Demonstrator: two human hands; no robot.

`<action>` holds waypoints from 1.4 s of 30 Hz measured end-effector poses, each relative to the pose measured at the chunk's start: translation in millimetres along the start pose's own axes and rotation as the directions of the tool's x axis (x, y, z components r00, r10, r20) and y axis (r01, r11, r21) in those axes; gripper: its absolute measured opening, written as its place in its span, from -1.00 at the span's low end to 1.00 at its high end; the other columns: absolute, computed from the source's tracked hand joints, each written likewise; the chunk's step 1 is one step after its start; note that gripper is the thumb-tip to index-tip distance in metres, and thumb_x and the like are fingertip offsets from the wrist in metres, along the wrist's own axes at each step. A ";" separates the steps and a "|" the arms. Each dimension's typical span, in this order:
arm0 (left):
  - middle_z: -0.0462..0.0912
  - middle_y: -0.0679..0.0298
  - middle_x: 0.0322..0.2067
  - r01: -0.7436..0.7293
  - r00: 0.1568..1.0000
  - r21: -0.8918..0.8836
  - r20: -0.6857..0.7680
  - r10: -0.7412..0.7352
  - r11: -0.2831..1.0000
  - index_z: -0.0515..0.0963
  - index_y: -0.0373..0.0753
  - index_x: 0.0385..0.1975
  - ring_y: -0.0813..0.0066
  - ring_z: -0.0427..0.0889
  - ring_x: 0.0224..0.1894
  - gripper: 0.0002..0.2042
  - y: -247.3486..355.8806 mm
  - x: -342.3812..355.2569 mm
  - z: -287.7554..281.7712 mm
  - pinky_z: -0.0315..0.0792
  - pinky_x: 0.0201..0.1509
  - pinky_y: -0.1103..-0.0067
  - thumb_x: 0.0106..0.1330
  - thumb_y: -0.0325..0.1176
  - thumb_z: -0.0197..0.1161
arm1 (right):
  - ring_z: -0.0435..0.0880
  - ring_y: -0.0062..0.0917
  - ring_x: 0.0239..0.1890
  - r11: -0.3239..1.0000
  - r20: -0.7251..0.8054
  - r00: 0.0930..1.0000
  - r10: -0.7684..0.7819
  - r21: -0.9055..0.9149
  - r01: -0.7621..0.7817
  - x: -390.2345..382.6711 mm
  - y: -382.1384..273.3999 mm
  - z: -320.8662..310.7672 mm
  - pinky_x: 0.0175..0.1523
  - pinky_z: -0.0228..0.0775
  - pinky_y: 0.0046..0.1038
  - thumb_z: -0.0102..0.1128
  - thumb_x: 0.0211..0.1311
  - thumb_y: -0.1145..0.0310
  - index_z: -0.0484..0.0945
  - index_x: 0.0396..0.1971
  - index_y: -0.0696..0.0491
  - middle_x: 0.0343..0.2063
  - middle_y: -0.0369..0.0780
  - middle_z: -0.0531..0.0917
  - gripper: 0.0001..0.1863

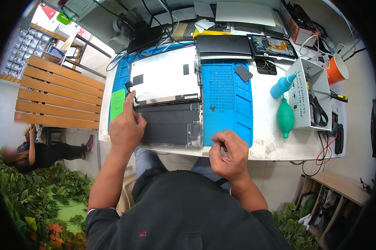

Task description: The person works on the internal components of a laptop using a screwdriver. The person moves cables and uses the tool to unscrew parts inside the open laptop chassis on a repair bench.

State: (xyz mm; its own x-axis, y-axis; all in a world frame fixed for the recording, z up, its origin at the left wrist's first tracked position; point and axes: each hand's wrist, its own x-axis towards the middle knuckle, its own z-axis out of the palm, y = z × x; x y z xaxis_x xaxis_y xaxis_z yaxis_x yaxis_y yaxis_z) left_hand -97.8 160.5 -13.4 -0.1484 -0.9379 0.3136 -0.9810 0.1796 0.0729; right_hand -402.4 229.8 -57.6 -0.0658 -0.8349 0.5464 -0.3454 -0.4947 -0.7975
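Observation:
An opened tablet lies in front of me, its white-backed panel [165,75] on the far side and its dark body with flat black batteries [167,127] on the near side. My left hand [128,127] rests over the tablet's left edge. Its index finger stretches to a small black piece by the panel's lower left corner, the thumb apart, the other fingers curled. My right hand [229,154] is closed over the near edge of the blue repair mat [229,121], to the right of the tablet. Whatever it may pinch is hidden.
A green card [117,103] lies left of the tablet. To the right stand a green air blower [285,118], a blue bottle [283,85] and a white box of tools [300,96]. Behind lie an opened device [273,46] and cables. Someone [37,152] is near a wooden bench [58,96].

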 end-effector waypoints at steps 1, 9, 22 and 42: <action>0.80 0.24 -0.49 -0.008 1.000 0.003 0.002 0.008 1.000 0.41 -0.15 0.56 0.21 0.83 -0.46 -0.18 0.4 0.4 -0.4 0.70 -0.29 0.32 0.21 -0.55 0.49 | 0.67 -0.35 -0.51 1.000 0.001 1.000 -0.001 -0.005 0.001 -0.3 0.4 0.1 -0.42 0.47 -0.38 0.23 -0.04 0.81 0.62 -0.28 0.16 -0.48 -0.18 0.66 -0.70; 0.71 0.28 -0.54 -0.059 0.998 -0.011 0.008 0.059 0.998 0.45 -0.15 0.53 0.20 0.76 -0.50 -0.24 -3.2 6.0 -5.2 0.65 -0.32 0.30 0.23 -0.57 0.44 | 0.68 -0.35 -0.51 1.000 0.006 1.000 0.021 0.003 -0.021 -1.3 1.9 0.7 -0.41 0.49 -0.38 0.22 -0.02 0.78 0.63 -0.28 0.17 -0.47 -0.16 0.68 -0.72; 0.85 0.17 -0.37 0.171 0.945 -0.487 -0.164 -0.282 0.856 0.65 -0.30 0.31 0.47 0.84 -0.36 -0.60 -55.5 9.4 -51.5 0.69 -0.19 0.53 0.48 -0.54 0.35 | 0.45 -0.66 -0.56 0.987 -0.015 0.989 0.149 -0.059 -0.150 -11.9 1.9 6.5 -0.45 0.24 -0.55 0.22 0.17 0.74 0.63 -0.27 0.16 -0.42 -0.25 0.68 -0.81; 0.82 0.22 -0.39 0.233 0.973 -0.751 0.179 -0.149 0.618 0.76 -0.36 0.09 0.61 0.74 -0.39 -0.72 -115.6 3.1 -8.3 0.62 -0.25 0.60 0.42 -0.50 0.48 | 0.57 -0.17 0.20 0.803 0.715 0.686 -0.138 -0.324 0.500 105.4 -60.9 142.1 0.23 0.52 -0.13 0.44 0.45 0.16 0.77 0.06 -0.03 0.26 -0.10 0.58 -0.69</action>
State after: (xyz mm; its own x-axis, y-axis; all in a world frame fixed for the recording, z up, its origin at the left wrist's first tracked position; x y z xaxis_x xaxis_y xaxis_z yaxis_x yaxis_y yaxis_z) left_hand 16.2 139.3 -13.0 -0.0208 -0.9920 0.1245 -0.5472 0.1155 0.8290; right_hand -255.3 137.7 12.2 0.6717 -0.6764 0.3023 -0.6139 -0.7366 -0.2839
